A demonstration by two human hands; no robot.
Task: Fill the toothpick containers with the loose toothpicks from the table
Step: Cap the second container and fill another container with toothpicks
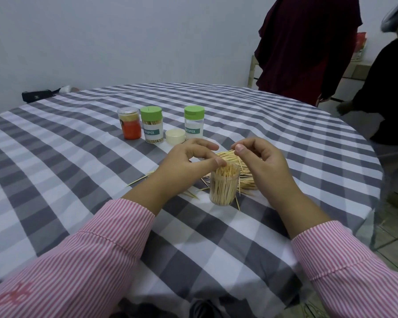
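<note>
Clear plastic container (223, 188), centre frame on the checked bench (78, 143), nearly packed, left hand (189, 161) touching its toothpick tips, right hand (260, 161) loosely curled, seemingly empty, above the loose toothpicks (246, 177); next, probably gathering another bundle, then capping.

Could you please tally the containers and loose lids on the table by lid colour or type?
Green-lidded containers: 2
Clear-lidded orange container: 1
Open clear container packed with toothpicks: 1
Loose cream lid: 1
Total: 5
</note>
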